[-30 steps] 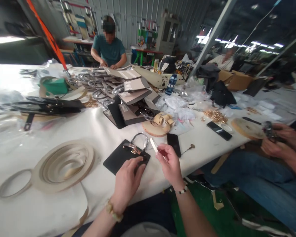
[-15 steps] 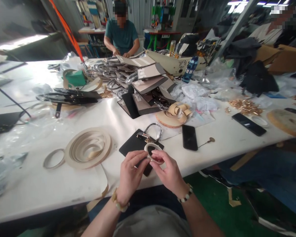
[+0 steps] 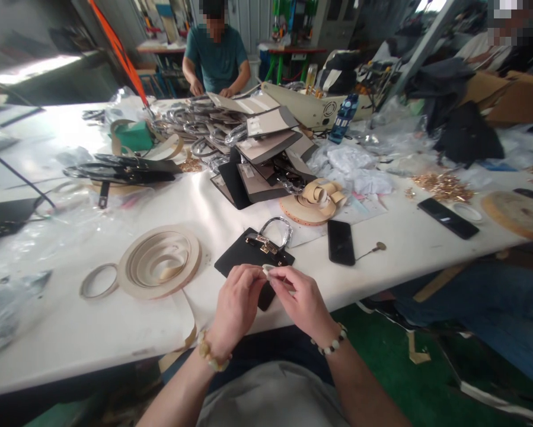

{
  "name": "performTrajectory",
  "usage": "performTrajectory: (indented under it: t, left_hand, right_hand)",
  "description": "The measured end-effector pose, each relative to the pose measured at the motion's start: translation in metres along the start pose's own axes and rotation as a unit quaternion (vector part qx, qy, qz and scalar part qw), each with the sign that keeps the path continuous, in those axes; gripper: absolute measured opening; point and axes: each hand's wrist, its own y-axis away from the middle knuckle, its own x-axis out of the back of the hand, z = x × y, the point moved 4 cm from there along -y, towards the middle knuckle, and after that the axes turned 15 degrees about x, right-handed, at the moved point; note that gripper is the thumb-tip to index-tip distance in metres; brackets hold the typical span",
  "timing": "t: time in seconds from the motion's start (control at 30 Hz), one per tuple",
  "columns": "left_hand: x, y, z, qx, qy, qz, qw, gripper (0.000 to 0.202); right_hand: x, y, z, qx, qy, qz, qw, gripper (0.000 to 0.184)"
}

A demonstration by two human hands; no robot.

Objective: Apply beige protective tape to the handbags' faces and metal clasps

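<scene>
My left hand (image 3: 239, 299) and my right hand (image 3: 302, 301) meet at the table's front edge, fingertips pinched together. Between them is a narrow roll of tape (image 3: 267, 270), turned edge-on and mostly hidden by the fingers. Just beyond lies a black handbag panel (image 3: 234, 252), flat on the table. It carries gold-coloured hardware (image 3: 265, 244) and a plastic-wrapped handle (image 3: 288, 227). A black strip of the piece shows beneath my hands.
Left of my hands lie a large coil of beige strip (image 3: 195, 261) and a tape roll (image 3: 85, 284). A phone (image 3: 341, 242) lies to the right. Stacked bag panels (image 3: 266, 148), a strap coil (image 3: 304, 212) and gold metal parts (image 3: 444, 187) lie farther back. Across the table sits a co-worker (image 3: 216, 59).
The tape roll has turned from showing its open ring to edge-on, and my fingertips have drawn closer together around it. The co-worker's hands have moved apart.
</scene>
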Motion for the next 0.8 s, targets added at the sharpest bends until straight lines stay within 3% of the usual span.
performTrajectory:
  t: [0.27, 0.4, 0.57, 0.8]
  left_hand:
    - [0.004, 0.004, -0.007, 0.005, -0.042, 0.016, 0.999, 0.009]
    - [0.004, 0.003, -0.005, -0.025, -0.059, 0.009, 0.998, 0.038]
    - [0.002, 0.000, 0.002, -0.071, -0.075, -0.015, 0.995, 0.015]
    - [0.000, 0.002, 0.007, -0.104, -0.108, 0.004, 0.989, 0.014]
  right_hand:
    - [0.001, -0.004, 0.004, -0.065, -0.018, -0.038, 0.997, 0.018]
    - [0.000, -0.006, 0.002, -0.080, -0.018, -0.056, 0.995, 0.019]
    - [0.000, -0.006, 0.000, -0.065, 0.012, -0.058, 0.996, 0.018]
    - [0.003, -0.003, -0.005, -0.062, 0.025, -0.056, 0.996, 0.016]
